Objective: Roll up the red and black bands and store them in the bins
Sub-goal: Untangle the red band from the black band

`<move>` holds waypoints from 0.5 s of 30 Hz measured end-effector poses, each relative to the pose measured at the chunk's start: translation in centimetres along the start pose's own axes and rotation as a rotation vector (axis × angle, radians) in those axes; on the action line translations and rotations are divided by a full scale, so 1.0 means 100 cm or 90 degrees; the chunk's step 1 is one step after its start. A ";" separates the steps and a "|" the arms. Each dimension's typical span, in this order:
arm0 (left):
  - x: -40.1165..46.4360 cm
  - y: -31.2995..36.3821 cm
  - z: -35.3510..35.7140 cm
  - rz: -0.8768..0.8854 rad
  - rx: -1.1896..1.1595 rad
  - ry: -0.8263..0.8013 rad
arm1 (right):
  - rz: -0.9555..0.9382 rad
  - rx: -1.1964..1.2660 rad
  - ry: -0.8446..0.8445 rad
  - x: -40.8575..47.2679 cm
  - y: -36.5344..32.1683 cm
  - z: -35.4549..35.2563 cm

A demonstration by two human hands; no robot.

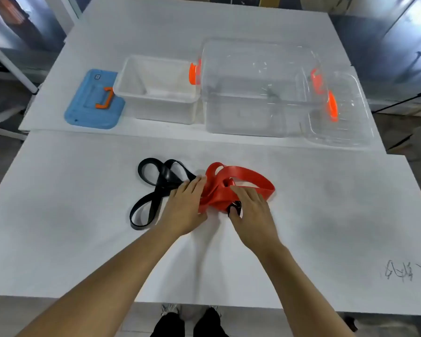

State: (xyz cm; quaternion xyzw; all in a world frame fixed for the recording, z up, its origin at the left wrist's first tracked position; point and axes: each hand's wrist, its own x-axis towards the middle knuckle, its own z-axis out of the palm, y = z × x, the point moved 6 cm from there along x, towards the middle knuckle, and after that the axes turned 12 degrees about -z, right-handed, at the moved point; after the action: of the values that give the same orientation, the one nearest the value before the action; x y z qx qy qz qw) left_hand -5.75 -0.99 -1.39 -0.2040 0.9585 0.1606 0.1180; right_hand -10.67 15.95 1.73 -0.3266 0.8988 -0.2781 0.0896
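While both hands work the heap | left hand [184, 210] fingers flat on red band [243, 175] | right hand [252, 215] fingers curl, pinching it | black band [164, 177] just left, on desk [71, 190]

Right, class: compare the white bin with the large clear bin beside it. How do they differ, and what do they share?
The white bin is cloudy and opaque-looking; the large clear bin is see-through. The white bin is smaller and lower; the clear bin is wider and taller. The white bin stands next to a blue lid; the clear bin stands next to a clear lid. Both are open, hold no bands, and have orange latches.
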 end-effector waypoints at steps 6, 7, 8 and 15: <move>0.024 -0.017 0.027 -0.009 0.055 -0.105 | -0.050 -0.146 -0.107 0.029 0.008 0.025; 0.025 -0.020 0.030 -0.012 0.053 -0.097 | -0.049 -0.153 -0.129 0.029 0.009 0.029; 0.026 -0.023 0.031 -0.018 0.050 -0.094 | -0.043 -0.148 -0.142 0.029 0.008 0.031; 0.007 -0.025 0.034 -0.081 0.103 -0.057 | 0.005 -0.080 -0.123 0.023 0.011 0.030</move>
State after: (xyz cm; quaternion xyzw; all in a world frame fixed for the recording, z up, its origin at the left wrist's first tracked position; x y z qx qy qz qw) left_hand -4.71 -2.20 -5.35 -0.2472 0.9471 0.0840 0.1865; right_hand -12.03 13.88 -1.35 -0.3531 0.9032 -0.1879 0.1560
